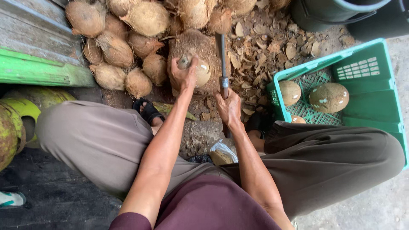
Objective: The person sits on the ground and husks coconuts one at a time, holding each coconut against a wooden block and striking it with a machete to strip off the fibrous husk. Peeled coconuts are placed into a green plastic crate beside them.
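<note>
I see a tan-brown coconut point(199, 68) flecked with pale patches, brown fibrous husked coconuts point(115, 47) piled behind, a teal-green lattice-patterned crate point(375, 98) – two mottled brown shells inside – a dark grey blade point(221, 53), grey-brown trousers point(98, 140), maroon shirt point(213, 204)

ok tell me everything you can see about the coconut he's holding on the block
The coconut is round and pale tan, mostly stripped of husk, with a few lighter scraped patches and a greyish bit at its top. It rests on a brown, fibrous chopping block in front of a pile of husked coconuts. The left hand grips it from above and the side, covering part of it. The big knife in the right hand stands just beside it; whether they touch is unclear.
</note>
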Motion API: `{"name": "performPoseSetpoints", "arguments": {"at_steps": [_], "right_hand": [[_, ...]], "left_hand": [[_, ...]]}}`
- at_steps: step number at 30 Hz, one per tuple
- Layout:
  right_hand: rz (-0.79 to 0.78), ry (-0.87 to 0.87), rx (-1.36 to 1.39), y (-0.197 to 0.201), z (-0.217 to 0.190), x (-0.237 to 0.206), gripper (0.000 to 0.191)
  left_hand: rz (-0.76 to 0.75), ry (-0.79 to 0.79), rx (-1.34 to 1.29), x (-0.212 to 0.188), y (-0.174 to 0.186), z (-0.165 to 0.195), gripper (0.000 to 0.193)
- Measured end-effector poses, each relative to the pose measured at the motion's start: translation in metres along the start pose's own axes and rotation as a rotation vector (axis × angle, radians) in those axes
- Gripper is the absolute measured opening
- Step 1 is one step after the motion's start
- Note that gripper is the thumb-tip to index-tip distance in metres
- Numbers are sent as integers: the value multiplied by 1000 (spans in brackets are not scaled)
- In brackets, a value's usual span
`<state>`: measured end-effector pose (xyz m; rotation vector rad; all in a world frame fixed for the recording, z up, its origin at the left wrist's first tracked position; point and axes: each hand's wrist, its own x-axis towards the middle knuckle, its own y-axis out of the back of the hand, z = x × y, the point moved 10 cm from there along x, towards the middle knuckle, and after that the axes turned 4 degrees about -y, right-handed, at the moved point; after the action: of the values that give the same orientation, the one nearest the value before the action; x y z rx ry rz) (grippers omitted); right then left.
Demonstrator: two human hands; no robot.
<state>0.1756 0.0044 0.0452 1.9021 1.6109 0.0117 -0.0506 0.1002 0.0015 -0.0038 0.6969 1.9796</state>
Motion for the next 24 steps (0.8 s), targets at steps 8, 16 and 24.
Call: {"name": "performPoseSetpoints", "arguments": {"at_steps": [8, 16, 24], "right_hand": [[-24, -122, -44, -18, 26, 1, 36], [-221, -148, -9, -15, 60, 17, 23], [-353, -113, 84, -20, 60, 16, 29]], "left_hand": [[232, -182, 179, -19, -13, 17, 62], [78, -465, 186, -3, -15, 35, 49], [-138, -581, 56, 17, -10, 43, 43]]}}
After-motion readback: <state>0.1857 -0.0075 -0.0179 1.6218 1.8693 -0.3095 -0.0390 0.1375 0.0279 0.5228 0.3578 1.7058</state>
